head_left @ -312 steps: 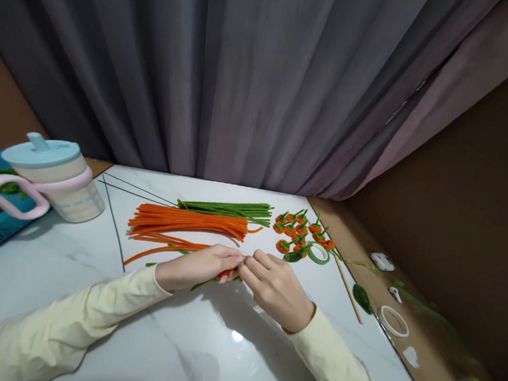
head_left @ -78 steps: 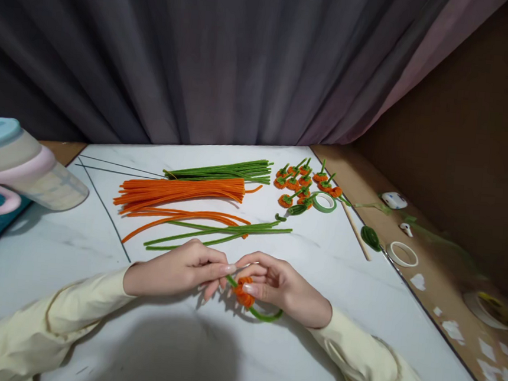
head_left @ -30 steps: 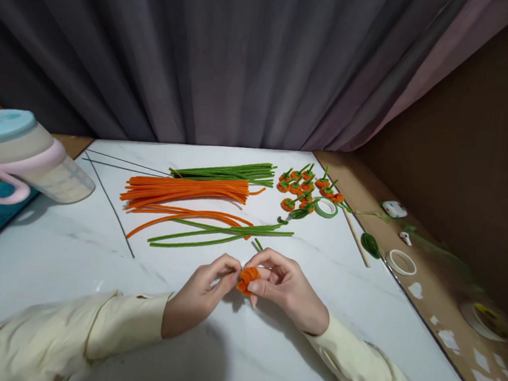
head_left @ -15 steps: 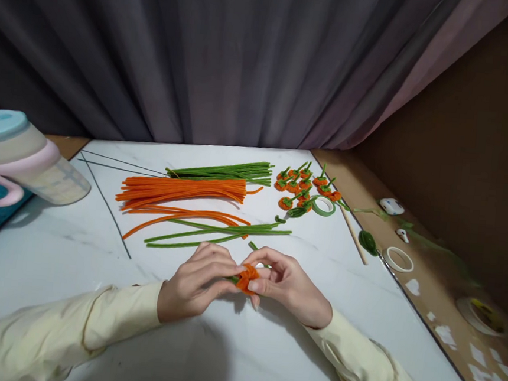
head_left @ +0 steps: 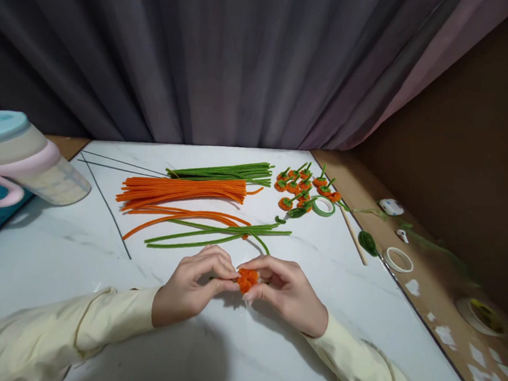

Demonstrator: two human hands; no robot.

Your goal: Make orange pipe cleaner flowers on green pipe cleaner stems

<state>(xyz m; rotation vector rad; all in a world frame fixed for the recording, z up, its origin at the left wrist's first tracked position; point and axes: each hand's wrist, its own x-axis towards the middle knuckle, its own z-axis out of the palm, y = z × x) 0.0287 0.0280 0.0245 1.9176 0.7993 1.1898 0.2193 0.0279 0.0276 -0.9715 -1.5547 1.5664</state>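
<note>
So you've got both hands pinched around a little orange chenille coil (head_left: pixel 246 279), low over the white marble worktop (head_left: pixel 53 250) near its front. Your left hand (head_left: pixel 192 283) grips it from one side with thumb and fingertips, and your right hand (head_left: pixel 287 291) does the same from the other. A green stem (head_left: pixel 261 244) curls up out of the coil toward the loose green stems (head_left: pixel 218 235) lying just behind.

Further back are the orange stem bundle (head_left: pixel 183 190) and the green stem bundle (head_left: pixel 224 171). To their right sits a cluster of finished orange pieces (head_left: pixel 301 189) beside a green tape roll (head_left: pixel 324 206).

On the left edge there's a lidded plastic jug (head_left: pixel 21 158). It looks cloudy, and I can't tell what's in it.
</note>
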